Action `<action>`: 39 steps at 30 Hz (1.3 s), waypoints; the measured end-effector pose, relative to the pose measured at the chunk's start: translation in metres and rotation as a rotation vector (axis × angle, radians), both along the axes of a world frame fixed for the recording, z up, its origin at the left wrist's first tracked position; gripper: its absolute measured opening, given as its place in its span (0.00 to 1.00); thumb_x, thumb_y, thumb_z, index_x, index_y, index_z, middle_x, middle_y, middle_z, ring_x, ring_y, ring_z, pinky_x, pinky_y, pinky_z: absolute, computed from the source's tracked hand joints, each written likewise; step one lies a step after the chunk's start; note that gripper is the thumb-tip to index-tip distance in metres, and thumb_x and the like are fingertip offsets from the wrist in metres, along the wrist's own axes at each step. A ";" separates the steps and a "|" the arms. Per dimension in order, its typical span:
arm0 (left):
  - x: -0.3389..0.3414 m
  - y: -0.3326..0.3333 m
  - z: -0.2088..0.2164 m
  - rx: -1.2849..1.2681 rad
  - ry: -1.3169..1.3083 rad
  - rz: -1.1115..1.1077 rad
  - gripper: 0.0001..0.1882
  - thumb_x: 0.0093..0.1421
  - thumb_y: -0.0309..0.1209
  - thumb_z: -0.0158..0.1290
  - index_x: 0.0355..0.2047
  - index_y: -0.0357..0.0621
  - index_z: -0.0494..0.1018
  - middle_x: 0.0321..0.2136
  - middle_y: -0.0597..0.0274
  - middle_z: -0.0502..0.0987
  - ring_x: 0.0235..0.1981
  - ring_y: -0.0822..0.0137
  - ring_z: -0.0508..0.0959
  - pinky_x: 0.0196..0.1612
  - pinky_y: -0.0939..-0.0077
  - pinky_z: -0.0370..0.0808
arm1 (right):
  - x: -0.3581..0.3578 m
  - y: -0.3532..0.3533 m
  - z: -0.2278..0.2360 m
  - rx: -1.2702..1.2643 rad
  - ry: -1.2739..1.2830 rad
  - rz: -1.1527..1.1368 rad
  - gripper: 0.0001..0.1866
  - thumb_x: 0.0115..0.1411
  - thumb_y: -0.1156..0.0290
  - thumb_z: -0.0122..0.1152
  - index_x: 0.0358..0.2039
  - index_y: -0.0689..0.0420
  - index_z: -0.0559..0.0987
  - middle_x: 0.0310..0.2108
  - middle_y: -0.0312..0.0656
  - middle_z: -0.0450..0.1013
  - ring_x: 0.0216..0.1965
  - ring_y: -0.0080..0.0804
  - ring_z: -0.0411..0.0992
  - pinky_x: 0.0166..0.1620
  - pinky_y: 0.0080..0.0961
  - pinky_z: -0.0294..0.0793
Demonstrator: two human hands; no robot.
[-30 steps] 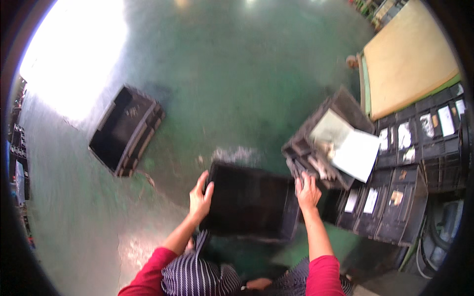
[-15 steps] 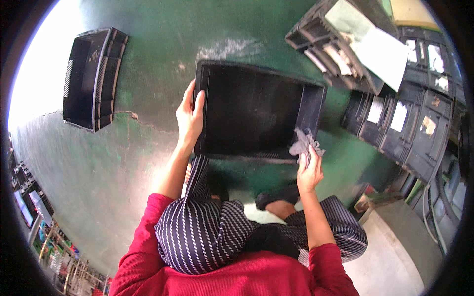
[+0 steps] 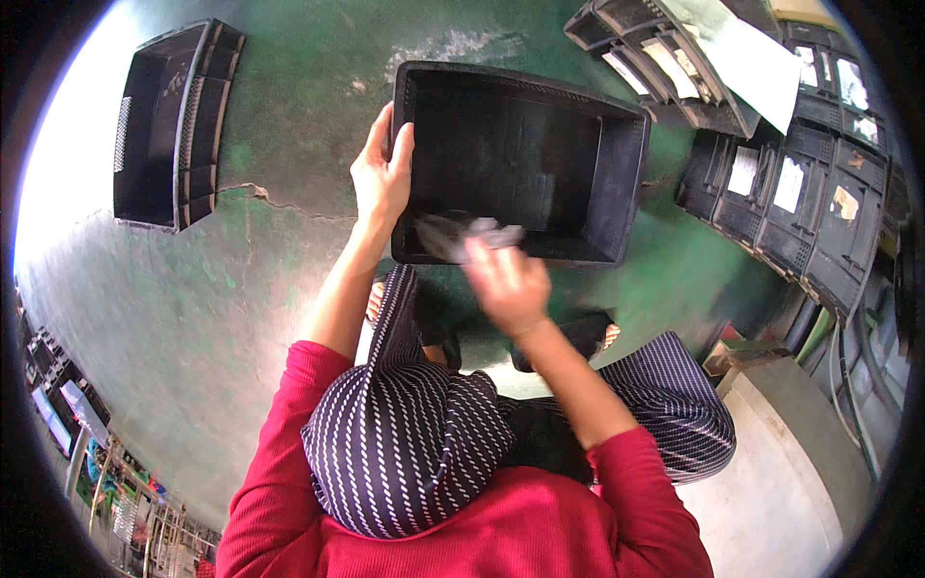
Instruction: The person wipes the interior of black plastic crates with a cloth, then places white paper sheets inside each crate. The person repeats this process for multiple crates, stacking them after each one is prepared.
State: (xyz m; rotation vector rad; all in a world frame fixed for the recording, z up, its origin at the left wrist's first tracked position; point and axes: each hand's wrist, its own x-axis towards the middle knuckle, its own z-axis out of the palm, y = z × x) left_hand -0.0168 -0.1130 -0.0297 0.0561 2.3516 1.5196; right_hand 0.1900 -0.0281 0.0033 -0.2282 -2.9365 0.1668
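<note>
A black plastic crate (image 3: 511,144) is held up before me, its hollow inside facing me. My left hand (image 3: 383,178) grips its left wall, thumb on the near face and fingers behind the edge. Over the crate's lower wall, left of its middle, my right hand (image 3: 511,284) holds a crumpled grey rag (image 3: 493,233). Hand and rag are smeared by motion, and whether the rag touches the plastic cannot be told.
Another black crate (image 3: 154,125) stands on the green floor (image 3: 289,106) at the left. Stacked black crates (image 3: 790,207) with paper labels fill the right side, a white sheet (image 3: 747,63) on top. A pale slab (image 3: 771,462) lies at lower right.
My right hand has swept the rag leftward from the crate's lower right corner along its lower wall. The crate sits slightly higher in view; my left hand keeps its hold.
</note>
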 end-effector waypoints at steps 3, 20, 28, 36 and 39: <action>-0.005 -0.009 0.016 -0.062 -0.087 -0.016 0.27 0.58 0.42 0.57 0.56 0.49 0.69 0.21 0.68 0.70 0.22 0.79 0.67 0.27 0.80 0.67 | 0.032 0.077 0.029 -0.014 -0.121 -0.330 0.12 0.54 0.58 0.62 0.35 0.49 0.80 0.27 0.35 0.68 0.24 0.33 0.68 0.30 0.31 0.65; -0.069 0.024 0.225 0.235 0.622 -0.278 0.28 0.47 0.32 0.66 0.51 0.48 0.74 0.42 0.55 0.79 0.43 0.71 0.77 0.49 0.74 0.72 | -0.139 0.068 0.148 -1.743 0.103 -0.087 0.16 0.67 0.61 0.48 0.40 0.60 0.78 0.38 0.33 0.75 0.41 0.21 0.70 0.49 0.21 0.67; -0.054 0.011 0.225 0.013 0.731 -0.273 0.28 0.50 0.28 0.63 0.53 0.49 0.73 0.41 0.65 0.79 0.38 0.78 0.74 0.44 0.82 0.69 | -0.167 0.019 0.023 -1.415 -0.164 0.021 0.15 0.63 0.69 0.45 0.47 0.59 0.74 0.45 0.56 0.73 0.49 0.49 0.72 0.51 0.37 0.70; -0.068 0.028 0.224 0.075 0.598 -0.214 0.27 0.52 0.27 0.63 0.53 0.47 0.72 0.41 0.63 0.78 0.37 0.78 0.73 0.45 0.81 0.70 | -0.195 0.019 0.055 -1.482 -0.438 -0.191 0.19 0.63 0.59 0.52 0.48 0.58 0.74 0.45 0.52 0.74 0.47 0.50 0.72 0.51 0.39 0.70; -0.076 0.038 0.228 0.009 0.823 -0.271 0.23 0.53 0.33 0.61 0.51 0.46 0.74 0.42 0.57 0.79 0.39 0.71 0.78 0.45 0.75 0.73 | -0.196 0.006 0.088 -1.395 -0.069 0.262 0.19 0.61 0.61 0.56 0.48 0.58 0.75 0.44 0.51 0.75 0.46 0.46 0.74 0.50 0.36 0.70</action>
